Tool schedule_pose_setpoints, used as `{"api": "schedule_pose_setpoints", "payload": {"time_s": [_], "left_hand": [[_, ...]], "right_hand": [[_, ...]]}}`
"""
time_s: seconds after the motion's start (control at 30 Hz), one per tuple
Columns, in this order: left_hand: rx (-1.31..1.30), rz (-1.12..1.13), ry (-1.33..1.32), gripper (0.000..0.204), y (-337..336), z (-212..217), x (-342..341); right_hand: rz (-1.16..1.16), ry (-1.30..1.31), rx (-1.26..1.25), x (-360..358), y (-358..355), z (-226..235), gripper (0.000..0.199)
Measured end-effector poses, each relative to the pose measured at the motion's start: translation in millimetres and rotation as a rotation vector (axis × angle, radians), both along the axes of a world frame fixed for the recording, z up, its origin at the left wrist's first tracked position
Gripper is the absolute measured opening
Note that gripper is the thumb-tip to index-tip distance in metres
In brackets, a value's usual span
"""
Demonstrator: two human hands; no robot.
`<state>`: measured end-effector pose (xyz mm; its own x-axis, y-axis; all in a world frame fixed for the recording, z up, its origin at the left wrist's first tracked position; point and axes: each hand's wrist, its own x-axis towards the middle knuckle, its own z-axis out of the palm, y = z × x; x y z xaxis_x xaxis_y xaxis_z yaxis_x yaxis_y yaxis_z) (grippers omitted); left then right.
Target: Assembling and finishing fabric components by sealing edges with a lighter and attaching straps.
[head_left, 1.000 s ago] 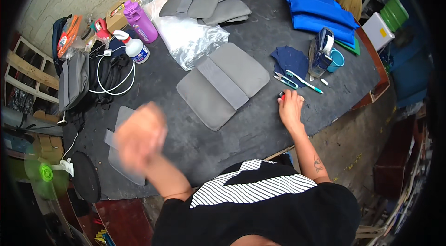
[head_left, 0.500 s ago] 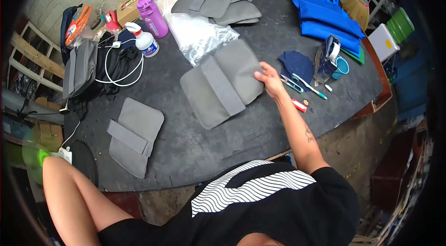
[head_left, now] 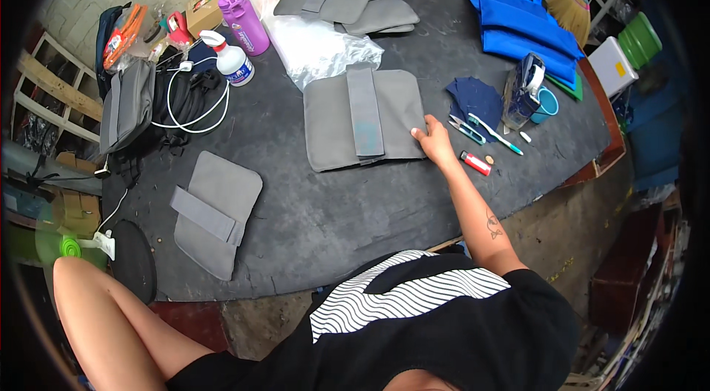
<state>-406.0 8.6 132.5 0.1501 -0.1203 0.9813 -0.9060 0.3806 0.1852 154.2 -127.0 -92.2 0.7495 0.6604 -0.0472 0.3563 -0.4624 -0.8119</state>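
My right hand [head_left: 435, 141] pinches the right edge of a grey fabric panel [head_left: 329, 121], its thumb on top. A lighter grey strap [head_left: 364, 114] runs across the panel's middle, nearly straight away from me. The panel appears to lie flat on the dark table [head_left: 296, 236], its far edge by a clear plastic bag [head_left: 325, 55]. Nearer me on the left lies a similar grey panel [head_left: 229, 188] with its own strap. My bent left arm [head_left: 103, 310] shows at the lower left, but the hand is out of the picture.
Grey strapped pieces [head_left: 355, 3] are piled at the back. Left stand a purple bottle [head_left: 244, 21], a spray bottle [head_left: 235, 64] and a white cable [head_left: 170, 106]. Right of my hand are thread snips [head_left: 467, 129], a toothbrush [head_left: 497, 135], a red lighter [head_left: 475, 162] and blue bags [head_left: 525, 29].
The grey panel has turned clockwise and come down flatter on the table, so its strap now points nearly straight away. My right hand still grips its right edge.
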Motion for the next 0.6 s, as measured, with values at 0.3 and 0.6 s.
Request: {"api": "schedule_pose_setpoints", "payload": {"time_s": [0.3, 0.6], "left_hand": [[-0.017, -0.045, 0.060, 0.012, -9.8, -2.6, -57.1], [-0.020, -0.127, 0.102, 0.014, -2.7, -7.1, -115.0]], "right_hand": [[0.057, 0.014, 0.027, 15.6, -2.1, -22.0, 0.041], [-0.074, -0.082, 0.046, 10.2, -27.5, 14.9, 0.037]]}}
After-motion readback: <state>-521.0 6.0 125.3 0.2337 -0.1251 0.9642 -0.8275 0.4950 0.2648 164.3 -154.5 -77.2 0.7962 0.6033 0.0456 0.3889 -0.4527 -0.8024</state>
